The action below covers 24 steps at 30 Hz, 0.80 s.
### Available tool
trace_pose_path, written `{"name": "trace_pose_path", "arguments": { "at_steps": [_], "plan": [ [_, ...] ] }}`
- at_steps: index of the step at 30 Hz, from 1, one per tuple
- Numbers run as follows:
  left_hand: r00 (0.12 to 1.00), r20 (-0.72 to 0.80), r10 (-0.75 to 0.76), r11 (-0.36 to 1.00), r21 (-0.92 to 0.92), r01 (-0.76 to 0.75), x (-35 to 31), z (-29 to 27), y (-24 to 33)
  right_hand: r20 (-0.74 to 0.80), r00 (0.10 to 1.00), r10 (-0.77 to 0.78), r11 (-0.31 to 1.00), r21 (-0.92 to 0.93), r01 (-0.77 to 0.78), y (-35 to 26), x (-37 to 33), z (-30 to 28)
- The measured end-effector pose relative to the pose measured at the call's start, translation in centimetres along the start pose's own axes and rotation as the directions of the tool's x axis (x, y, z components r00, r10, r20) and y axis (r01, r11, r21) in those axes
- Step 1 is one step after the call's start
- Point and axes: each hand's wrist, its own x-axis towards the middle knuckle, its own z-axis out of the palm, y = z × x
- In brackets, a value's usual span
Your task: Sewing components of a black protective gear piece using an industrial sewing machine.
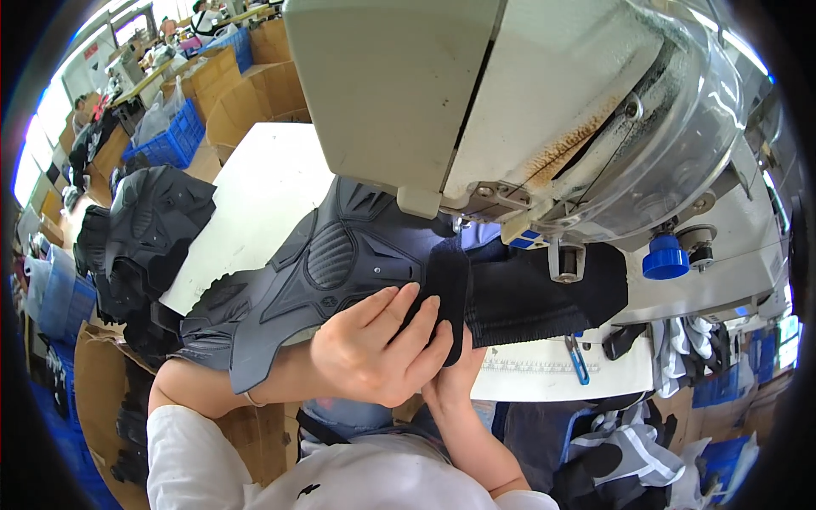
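Observation:
A dark grey moulded protective pad with ribbed and raised panels lies across the sewing machine's white table, its left flap draped over my left forearm. Upright on its right side is a black fabric strap. My left hand is closed, its curled fingertips pressing on the strap's face. From below, my right hand grips the strap's lower end, with most of its fingers hidden behind it. A wide black elastic-edged panel extends right under the sewing machine head. The needle area is partly hidden.
More grey pads are piled at the table's left. Blue-handled thread snips lie by a ruler strip on the front edge. A cardboard box stands lower left; grey and white pieces heap lower right. People sit far back.

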Motion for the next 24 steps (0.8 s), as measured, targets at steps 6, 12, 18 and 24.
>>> {"name": "trace_pose_path", "arguments": {
  "at_steps": [6, 12, 18, 24],
  "plan": [
    [1.0, 0.0, 0.031, 0.999, 0.014, -0.031, 0.5, 0.2, -0.4, -0.003, 1.0, -0.006, 0.999, 0.036, 0.006, -0.8, 0.1, 0.8],
    [0.999, 0.025, 0.03, 0.999, 0.012, -0.03, 0.6, 0.0, -0.4, -0.011, 1.0, 0.023, 1.0, 0.021, -0.023, -1.3, -0.1, 1.1],
    [0.999, 0.043, 0.007, 1.0, 0.011, -0.007, 0.8, -0.1, -0.7, -0.012, 1.0, 0.023, 0.997, 0.071, -0.023, -0.6, 0.0, 1.1],
    [0.829, 0.198, -0.522, 0.746, -0.365, 0.557, 3.1, -2.2, -3.6, 0.003, 0.993, -0.122, 0.986, 0.111, 0.121, 1.9, -0.2, 1.4]
  ]
}}
